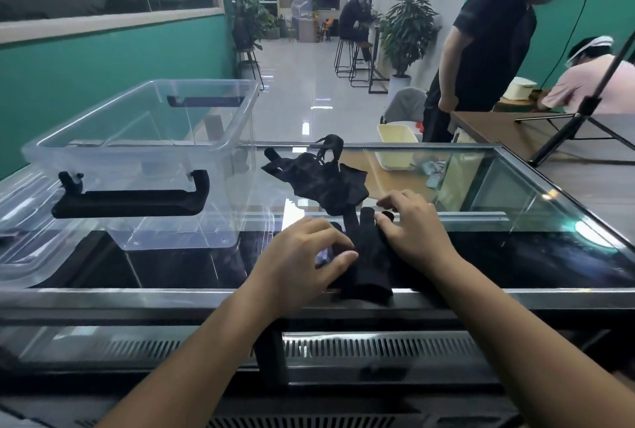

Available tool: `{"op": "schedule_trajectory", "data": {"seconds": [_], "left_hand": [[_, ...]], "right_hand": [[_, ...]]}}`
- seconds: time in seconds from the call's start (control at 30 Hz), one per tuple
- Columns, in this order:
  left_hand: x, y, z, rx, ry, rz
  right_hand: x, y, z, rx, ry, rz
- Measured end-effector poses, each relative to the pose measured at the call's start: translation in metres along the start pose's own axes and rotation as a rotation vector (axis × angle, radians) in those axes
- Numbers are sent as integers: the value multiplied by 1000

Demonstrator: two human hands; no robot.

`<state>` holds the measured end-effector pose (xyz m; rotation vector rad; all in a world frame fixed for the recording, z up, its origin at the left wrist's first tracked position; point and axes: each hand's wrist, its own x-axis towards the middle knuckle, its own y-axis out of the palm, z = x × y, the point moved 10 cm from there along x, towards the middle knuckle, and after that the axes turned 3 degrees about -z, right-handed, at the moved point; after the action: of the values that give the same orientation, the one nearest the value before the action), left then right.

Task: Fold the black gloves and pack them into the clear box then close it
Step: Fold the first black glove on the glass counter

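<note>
Pressing flat: left hand [305, 252] & right hand [412, 228], fingers spread, grasping nothing, pin one black glove [367, 262] on glass counter [515, 256], prob to smooth pre-fold; other gloves [323, 177] heaped behind; clear box [144, 153] open at left

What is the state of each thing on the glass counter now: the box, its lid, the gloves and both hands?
clear box: open, nothing inside, handles hanging down.
lid: off, lying flat to the left of the box, partly under it.
near glove: flat on the counter, pressed under both hands.
other gloves: crumpled in a loose pile, not folded.
left hand: fingers spread on the near glove.
right hand: fingers spread on the near glove.
</note>
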<state>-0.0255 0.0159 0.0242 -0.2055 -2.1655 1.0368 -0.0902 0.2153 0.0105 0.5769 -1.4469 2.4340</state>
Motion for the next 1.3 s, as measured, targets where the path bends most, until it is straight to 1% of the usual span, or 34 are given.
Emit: {"op": "schedule_trajectory", "data": {"seconds": [0.07,0.13,0.2,0.3,0.37,0.47,0.6,0.7,0.8,0.9,1.03,1.1,1.23,1.3], "left_hand": [[1,7,4,71,-8,37],[-1,17,5,99,-14,118],[-2,23,9,110,-35,162],[-3,20,12,107,-47,130],[-3,16,12,106,-40,91],[-2,13,11,114,-27,71],[-2,22,6,144,15,166],[-3,29,6,170,12,239],[-3,31,4,189,15,275],[-4,31,3,203,21,283],[-3,26,4,143,-6,234],[0,20,10,79,-56,160],[0,3,30,-30,-184,-42],[-2,-3,41,-64,-261,-94]], "right_hand": [[-2,-3,1,67,-11,12],[-6,-4,3,137,-17,50],[-11,-10,0,165,8,42],[-19,-26,-14,128,53,-30],[-24,-26,-19,84,64,-2],[-28,-20,-12,68,7,63],[-28,-19,-5,93,-18,90],[-28,-18,-9,72,17,90],[-27,-19,-12,70,62,77],[-25,-18,-8,63,51,78],[-8,-17,-6,161,140,105],[9,-12,-6,170,183,140],[46,6,-11,191,265,203],[62,16,-16,233,324,220]]}}
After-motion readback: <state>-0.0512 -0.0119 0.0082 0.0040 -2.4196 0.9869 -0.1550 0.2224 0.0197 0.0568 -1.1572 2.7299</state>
